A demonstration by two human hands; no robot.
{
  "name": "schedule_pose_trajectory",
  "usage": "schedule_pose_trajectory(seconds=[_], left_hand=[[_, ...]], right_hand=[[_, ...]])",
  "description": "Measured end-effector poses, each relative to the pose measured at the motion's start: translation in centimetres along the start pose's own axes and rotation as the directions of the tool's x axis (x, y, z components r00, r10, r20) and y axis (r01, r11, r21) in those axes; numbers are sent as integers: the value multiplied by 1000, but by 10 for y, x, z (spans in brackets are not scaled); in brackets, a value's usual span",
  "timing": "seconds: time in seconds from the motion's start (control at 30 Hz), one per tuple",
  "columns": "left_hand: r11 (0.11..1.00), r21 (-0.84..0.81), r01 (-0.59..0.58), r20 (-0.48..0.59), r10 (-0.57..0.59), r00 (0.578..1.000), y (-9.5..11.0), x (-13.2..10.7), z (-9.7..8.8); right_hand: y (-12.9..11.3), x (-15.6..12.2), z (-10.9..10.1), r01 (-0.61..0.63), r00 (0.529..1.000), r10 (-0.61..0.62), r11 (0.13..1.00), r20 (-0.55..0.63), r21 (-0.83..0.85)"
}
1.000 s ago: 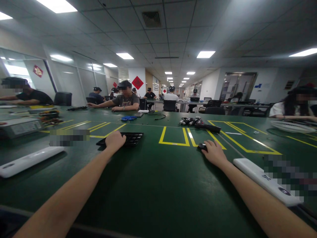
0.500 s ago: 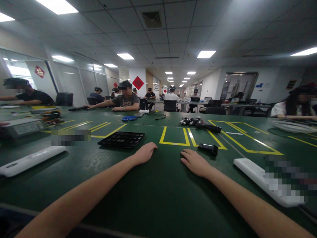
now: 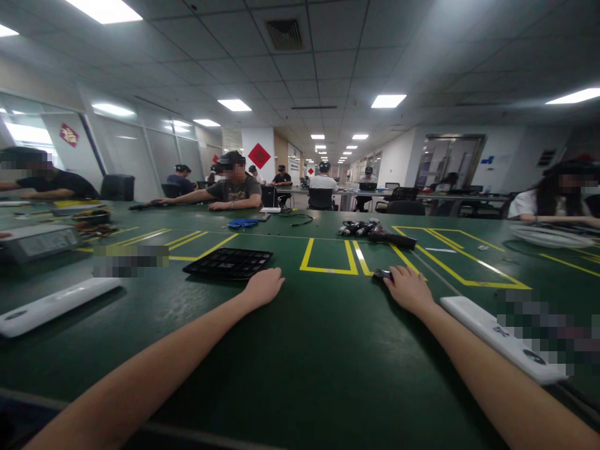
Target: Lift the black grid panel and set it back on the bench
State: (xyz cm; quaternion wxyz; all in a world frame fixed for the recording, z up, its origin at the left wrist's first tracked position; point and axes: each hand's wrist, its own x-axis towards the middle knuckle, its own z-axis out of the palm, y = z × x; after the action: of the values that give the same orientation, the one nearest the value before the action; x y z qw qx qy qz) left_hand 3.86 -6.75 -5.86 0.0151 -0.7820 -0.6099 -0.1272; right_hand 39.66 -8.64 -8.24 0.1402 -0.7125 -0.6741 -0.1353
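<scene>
My left hand (image 3: 265,285) lies flat on the green table (image 3: 304,356), fingers stretched out, holding nothing. It rests just right of the near corner of a black compartment tray (image 3: 227,262). My right hand (image 3: 409,289) covers a small black object (image 3: 381,274) beside a yellow floor-tape line, fingers curled over it. Only the object's left tip shows.
A yellow taped rectangle (image 3: 328,256) lies between my hands, farther back. Behind it sit a bundle of black connectors (image 3: 359,228) and a black cylinder (image 3: 394,239). White bars lie at left (image 3: 51,304) and right (image 3: 497,337). Other people sit around the table.
My right hand moved right from the table's middle onto the small black object. My left hand drew slightly left toward the tray.
</scene>
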Motion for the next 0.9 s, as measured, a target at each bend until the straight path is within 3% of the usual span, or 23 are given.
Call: schedule_pose_trajectory(seconds=[0.07,0.17,0.3,0.37,0.4,0.47,0.53,0.57,0.77,0.83,0.9], left_hand=[[999,11,-37,9,37,999,0,1,-1],[998,-1,-61,10,61,998,1,-1,-3],[997,-82,-11,-42,7,999,3,-3,-9],[972,-229,45,-108,-72,992,1,2,-15],[930,-354,102,-136,-159,978,-3,6,-18],[756,-611,234,-131,-388,912,-15,15,-27],[585,-744,323,-78,-556,827,-33,23,-37],[549,-757,354,-65,-603,795,-45,25,-41],[639,-558,529,-95,-683,724,-101,17,-59],[720,-360,593,-92,-660,746,-108,16,-59],[795,-111,596,-51,-603,796,-111,18,-56]], right_hand=[[5,1,4,2,998,-3,1000,70,14],[5,0,4,31,997,-31,999,76,11],[3,-1,2,37,997,-38,999,68,20],[3,-2,1,28,997,-30,999,70,31],[4,-2,1,23,997,-25,999,71,36],[4,-2,1,18,997,-21,999,74,47],[3,-2,1,15,997,-19,998,77,58],[3,-2,0,13,997,-18,998,80,63],[1,-1,0,8,996,-14,998,91,68],[2,-1,1,9,996,-14,998,86,58],[2,0,2,12,997,-16,999,81,44]])
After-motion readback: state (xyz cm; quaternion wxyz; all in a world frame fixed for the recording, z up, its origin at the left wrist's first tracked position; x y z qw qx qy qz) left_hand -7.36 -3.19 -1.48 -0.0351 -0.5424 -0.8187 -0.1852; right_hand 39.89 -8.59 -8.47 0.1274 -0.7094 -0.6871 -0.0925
